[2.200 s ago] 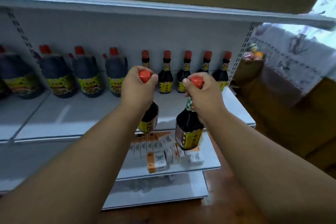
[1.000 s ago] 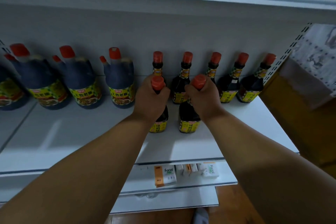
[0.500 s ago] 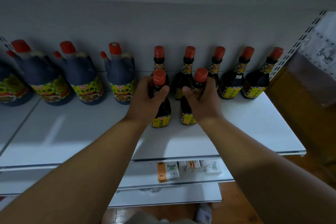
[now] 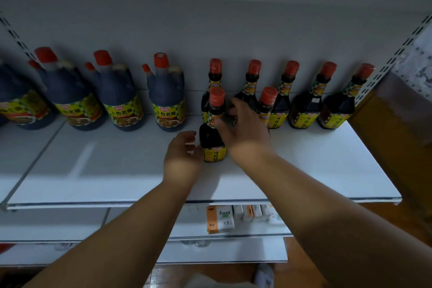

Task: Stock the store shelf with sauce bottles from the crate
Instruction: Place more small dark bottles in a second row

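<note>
A red-capped sauce bottle [image 4: 213, 128] stands upright on the white shelf [image 4: 117, 170], in front of the back row of five matching bottles [image 4: 306, 100]. The left hand [image 4: 183, 156] sits just beside its base, fingers loosely spread, gripping nothing. The right hand [image 4: 243, 124], fingers apart, covers a second front bottle [image 4: 267, 103]; whether it grips cannot be told. Large handled jugs [image 4: 121, 98] stand to the left.

Two dark sauce bottles with red caps and yellow labels stand upright on the white shelf [image 4: 304, 166], in front of the back row: the front-left bottle [image 4: 212, 133] in plain view, the front-right bottle [image 4: 266, 107] half hidden (only cap and neck show).
</note>
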